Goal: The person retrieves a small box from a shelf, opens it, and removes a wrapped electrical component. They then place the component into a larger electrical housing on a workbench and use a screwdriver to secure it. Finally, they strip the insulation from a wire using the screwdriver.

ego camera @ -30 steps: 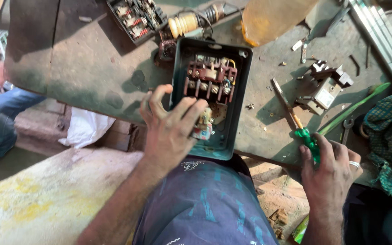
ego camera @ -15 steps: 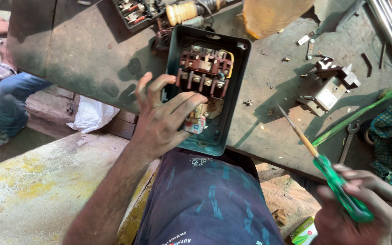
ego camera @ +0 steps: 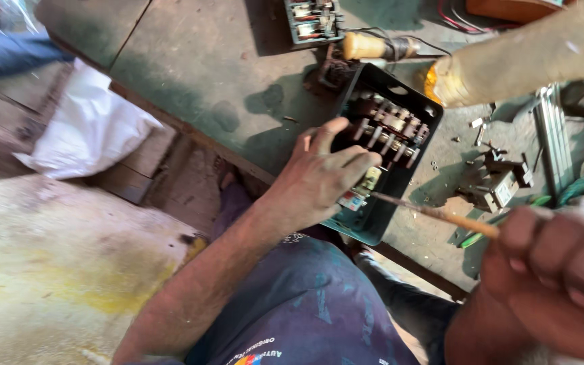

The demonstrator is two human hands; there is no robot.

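Note:
My left hand (ego camera: 319,177) rests over the near half of an open dark electrical box (ego camera: 419,157) on the workbench, fingers curled on a small component (ego camera: 366,186) inside it. Rows of brown contact terminals (ego camera: 390,128) fill the box's far half. My right hand (ego camera: 552,274) is close to the camera at the lower right, closed around a screwdriver. The screwdriver's thin shaft (ego camera: 434,213) points left toward the box, with its tip near my left fingers. The handle is hidden in my fist.
The grey-green bench (ego camera: 197,74) carries a second open switch unit (ego camera: 313,19), a wooden-handled tool (ego camera: 373,46), a small metal part (ego camera: 498,181) and loose screws. A white bag (ego camera: 86,125) lies beyond the bench's left edge. A blurred yellowish object (ego camera: 528,57) crosses the upper right.
My right hand lifted the green-handled screwdriver off the bench, brought it close to the camera and aimed its tip at the box. The left hand stayed on the box; the view shifted.

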